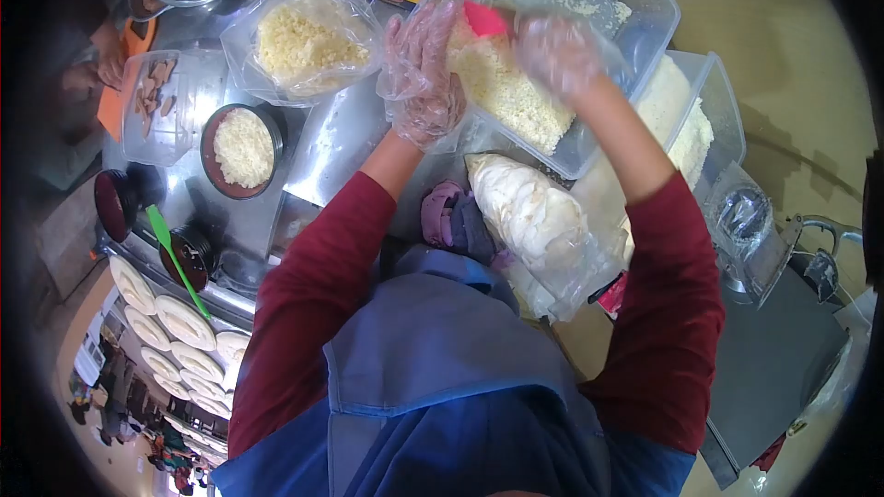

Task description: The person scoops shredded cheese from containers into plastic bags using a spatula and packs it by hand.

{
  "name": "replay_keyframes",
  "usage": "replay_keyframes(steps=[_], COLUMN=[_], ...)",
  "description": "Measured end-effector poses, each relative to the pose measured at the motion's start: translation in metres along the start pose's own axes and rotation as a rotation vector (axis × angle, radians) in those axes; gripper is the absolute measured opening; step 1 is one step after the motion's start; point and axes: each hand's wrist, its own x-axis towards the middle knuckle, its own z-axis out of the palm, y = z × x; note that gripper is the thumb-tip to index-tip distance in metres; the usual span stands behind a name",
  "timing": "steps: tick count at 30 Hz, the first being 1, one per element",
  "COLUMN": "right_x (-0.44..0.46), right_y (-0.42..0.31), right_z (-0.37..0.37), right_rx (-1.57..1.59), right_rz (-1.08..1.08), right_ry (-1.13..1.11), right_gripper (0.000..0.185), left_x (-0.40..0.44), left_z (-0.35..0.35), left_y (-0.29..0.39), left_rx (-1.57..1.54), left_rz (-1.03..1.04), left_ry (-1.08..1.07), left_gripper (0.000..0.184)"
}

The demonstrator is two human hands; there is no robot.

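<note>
My left hand, in a clear plastic glove, lies against the left side of a clear plastic tub, its fingers stretched out along the rim. Crumbly pale-yellow grated cheese fills part of the tub. Over it is my right hand, also gloved and smeared by motion. A pink scraper sticks out from its fingers toward my left hand; the grip itself is blurred. Close below the tub lies a plastic piping bag full of whitish cream.
Left of my hands are a bag of yellow crumbs, a bowl of white shreds and a green spatula. Oval dough pieces lie lower left. Another tub stands right. A co-worker's hand shows far left.
</note>
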Motion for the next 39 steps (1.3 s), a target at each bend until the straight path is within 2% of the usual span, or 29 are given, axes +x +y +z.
replay_keyframes(steps=[2, 3, 5, 6, 8, 9, 11, 15, 17, 18, 19, 20, 21, 23, 24, 26, 30, 33, 35, 36, 38, 39], right_x=[-0.04, -0.043, -0.059, -0.065, -0.064, -0.058, -0.038, -0.053, -0.059, -0.065, -0.077, -0.085, -0.086, -0.082, -0.081, -0.08, -0.107, -0.133, -0.149, -0.161, -0.192, -0.196], right_y=[-0.013, -0.004, 0.028, 0.048, 0.082, 0.076, 0.045, -0.003, -0.001, 0.006, 0.021, 0.032, 0.038, 0.045, 0.042, 0.031, 0.015, 0.024, 0.024, 0.026, 0.028, 0.024], right_z=[-0.09, -0.104, -0.112, -0.087, -0.022, -0.024, -0.036, -0.082, -0.138, -0.131, -0.115, -0.103, -0.095, -0.079, -0.068, -0.049, -0.099, -0.131, -0.149, -0.137, -0.099, -0.107], right_rx=[0.225, 0.219, 0.326, 0.323, 0.374, 0.374, 0.622, 0.438, 0.416, 0.414, 0.392, 0.369, 0.368, 0.615, 0.617, 0.354, 0.355, 0.455, 0.607, 0.612, 0.374, 0.379], right_rz=[-0.008, -0.013, -0.064, -0.064, 0.145, 0.144, 0.291, 0.244, 0.235, 0.234, 0.217, 0.199, 0.201, 0.275, 0.277, 0.081, 0.167, 0.27, 0.627, 0.632, 0.399, 0.41], right_ry=[-0.026, -0.024, 0.163, 0.164, 0.035, 0.041, -0.176, -0.12, -0.337, -0.34, -0.184, -0.026, -0.024, -0.044, -0.036, 0.041, 0.074, 0.015, -0.076, -0.059, 0.098, 0.115], right_gripper=[0.024, 0.024, 0.021, 0.021, 0.025, 0.025, 0.028, 0.03, 0.03, 0.03, 0.029, 0.04, 0.04, 0.043, 0.043, 0.042, 0.042, 0.043, 0.046, 0.046, 0.049, 0.049], left_x=[0.003, 0.003, 0.002, 0.001, 0.003, 0.002, 0.003, 0.002, 0.002, 0.002, 0.002, 0.002, 0.002, 0.001, 0.002, 0.004, 0.004, 0.006, 0.006, 0.007, 0.012, 0.014], left_z=[0.0, -0.002, -0.004, -0.004, -0.002, -0.002, -0.003, -0.002, -0.003, -0.003, -0.003, -0.001, 0.0, 0.0, -0.001, -0.002, -0.004, -0.005, -0.008, -0.01, -0.015, -0.016], left_y=[0.001, 0.001, 0.001, 0.0, 0.0, 0.001, 0.0, 0.001, 0.0, 0.0, 0.0, 0.0, -0.001, -0.001, -0.001, 0.0, 0.004, 0.007, 0.01, 0.012, 0.018, 0.021], left_rx=[-0.007, 0.0, 0.008, 0.017, 0.026, 0.012, 0.003, 0.011, 0.01, 0.006, 0.0, -0.003, 0.004, 0.014, 0.022, 0.033, 0.007, 0.006, 0.023, 0.07, 0.125, 0.227], left_rz=[0.002, 0.003, 0.001, -0.003, 0.0, 0.005, 0.008, 0.0, -0.01, -0.007, -0.001, 0.0, 0.005, 0.016, 0.018, 0.027, 0.016, 0.018, 0.017, -0.023, -0.043, -0.07], left_ry=[0.008, -0.003, -0.016, -0.025, -0.029, -0.011, 0.006, -0.01, -0.006, 0.003, 0.013, 0.015, 0.018, 0.02, 0.017, 0.01, -0.006, -0.013, -0.026, -0.092, -0.156, -0.218], left_gripper=[0.081, 0.081, 0.081, 0.08, 0.08, 0.079, 0.079, 0.077, 0.077, 0.077, 0.077, 0.077, 0.077, 0.077, 0.077, 0.077, 0.076, 0.075, 0.075, 0.076, 0.077, 0.075])
